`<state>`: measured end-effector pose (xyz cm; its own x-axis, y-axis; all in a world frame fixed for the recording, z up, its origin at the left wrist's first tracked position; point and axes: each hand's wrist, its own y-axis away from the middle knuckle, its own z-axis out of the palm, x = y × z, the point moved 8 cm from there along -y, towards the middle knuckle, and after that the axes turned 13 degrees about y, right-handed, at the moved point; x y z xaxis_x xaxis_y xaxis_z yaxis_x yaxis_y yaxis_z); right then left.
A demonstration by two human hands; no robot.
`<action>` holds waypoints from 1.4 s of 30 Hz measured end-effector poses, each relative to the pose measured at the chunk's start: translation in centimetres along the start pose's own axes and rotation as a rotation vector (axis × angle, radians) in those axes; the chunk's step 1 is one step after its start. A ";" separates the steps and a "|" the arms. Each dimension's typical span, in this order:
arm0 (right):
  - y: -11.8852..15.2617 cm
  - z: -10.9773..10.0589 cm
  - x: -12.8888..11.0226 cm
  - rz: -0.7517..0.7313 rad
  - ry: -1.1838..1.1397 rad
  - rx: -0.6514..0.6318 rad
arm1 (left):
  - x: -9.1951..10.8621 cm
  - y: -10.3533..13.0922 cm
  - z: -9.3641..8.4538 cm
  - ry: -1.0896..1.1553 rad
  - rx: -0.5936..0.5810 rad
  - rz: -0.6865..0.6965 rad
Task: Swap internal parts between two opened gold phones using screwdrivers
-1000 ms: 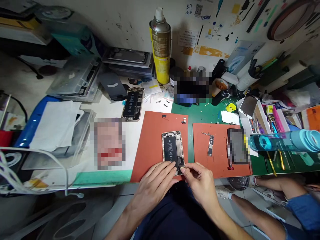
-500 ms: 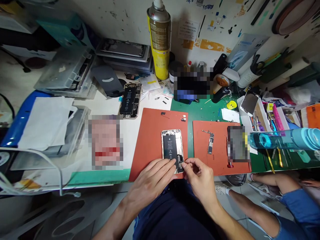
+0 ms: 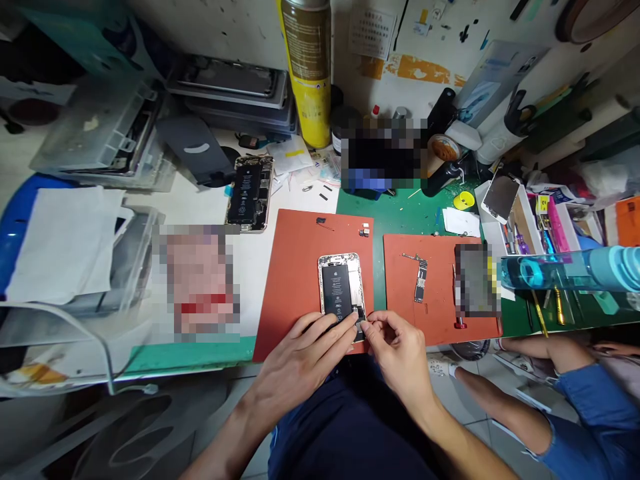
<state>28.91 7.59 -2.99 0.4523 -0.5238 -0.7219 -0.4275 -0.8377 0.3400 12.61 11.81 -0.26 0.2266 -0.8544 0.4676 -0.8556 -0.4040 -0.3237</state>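
An opened smartphone (image 3: pixel 353 267) lies on the left red-brown mat (image 3: pixel 290 267), its black battery (image 3: pixel 337 287) and inner frame showing. Across its lower left end rests my left hand (image 3: pixel 313 347), fingers stretched out and lying flat, the fingertips touching the lower right part of the phone's inside. My right hand (image 3: pixel 397 343) is at the phone's lower right edge with thumb and forefinger pinched together; whatever is between them is too small or hidden to name. Small loose parts (image 3: pixel 365 231) sit at the mat's upper right, and a tiny black part with a thin wire (image 3: pixel 321 221) at its top.
On the right mat (image 3: pixel 400 320) lies a logic board (image 3: pixel 421 280). A second opened phone (image 3: pixel 250 193) is at the back left. Behind stands a yellow spray can (image 3: pixel 311 100); a blue bottle (image 3: pixel 560 272) lies right, beside tool trays. A seated person's legs (image 3: pixel 505 400) show at lower right.
The view has shifted slightly. The left hand's fingers have moved a little to the right across the phone's lower end; the right hand keeps its pinch at the edge.
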 end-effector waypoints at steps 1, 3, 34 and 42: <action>0.0 0.0 0.0 -0.001 0.002 0.000 | 0.0 0.0 0.0 0.003 -0.004 0.000; 0.0 0.0 -0.1 -0.005 0.006 0.003 | -0.1 0.1 0.1 0.006 -0.014 0.003; 0.0 -0.4 -0.1 -0.013 -0.082 -0.130 | -0.1 -1.2 -0.8 0.056 -0.033 -0.028; 0.2 -1.1 0.9 0.058 -0.182 -0.124 | -0.2 -0.9 -0.7 0.047 -0.044 -0.030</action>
<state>30.06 6.79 -2.87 0.2765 -0.5450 -0.7916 -0.3438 -0.8252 0.4481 12.99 12.57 0.54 0.2314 -0.8253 0.5151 -0.8685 -0.4138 -0.2728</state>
